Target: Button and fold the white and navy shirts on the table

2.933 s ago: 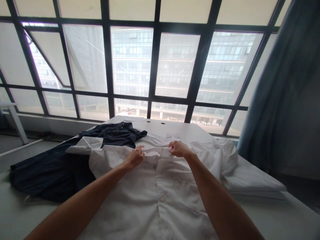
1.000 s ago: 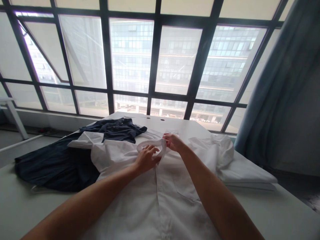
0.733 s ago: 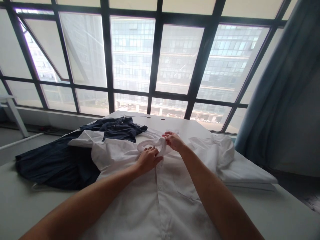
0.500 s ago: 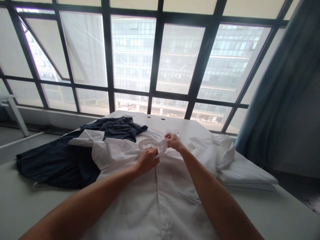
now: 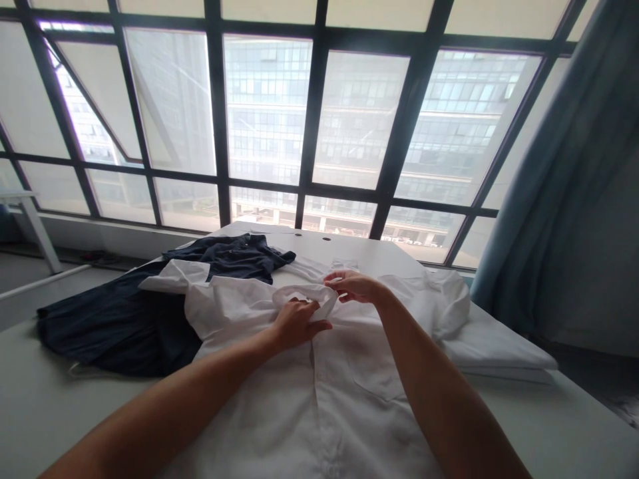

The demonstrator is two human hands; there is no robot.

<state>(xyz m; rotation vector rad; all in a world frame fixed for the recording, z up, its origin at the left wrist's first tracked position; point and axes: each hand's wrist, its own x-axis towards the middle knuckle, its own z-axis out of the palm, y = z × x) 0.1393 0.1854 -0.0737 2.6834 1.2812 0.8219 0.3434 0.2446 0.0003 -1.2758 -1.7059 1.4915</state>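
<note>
A white button-up shirt (image 5: 324,392) lies front up on a white table (image 5: 34,412), its collar toward the window. My left hand (image 5: 295,323) rests on the shirt just below the collar (image 5: 304,297), fingers curled onto the collar's left edge. My right hand (image 5: 355,287) pinches the collar's right end between thumb and fingers. The collar stands up in a loop between both hands. A chest pocket shows beside my right forearm.
A dark navy garment (image 5: 124,319) is spread on the table's left side, partly under the white shirt's sleeve. Folded white cloth (image 5: 499,356) lies at the right edge. A large grid window (image 5: 309,133) and a blue curtain (image 5: 559,199) stand behind the table.
Both hands first held the flat collar apart. They have since brought it together into a raised loop. In the last half second my right hand shifted slightly right and my left thumb spread out.
</note>
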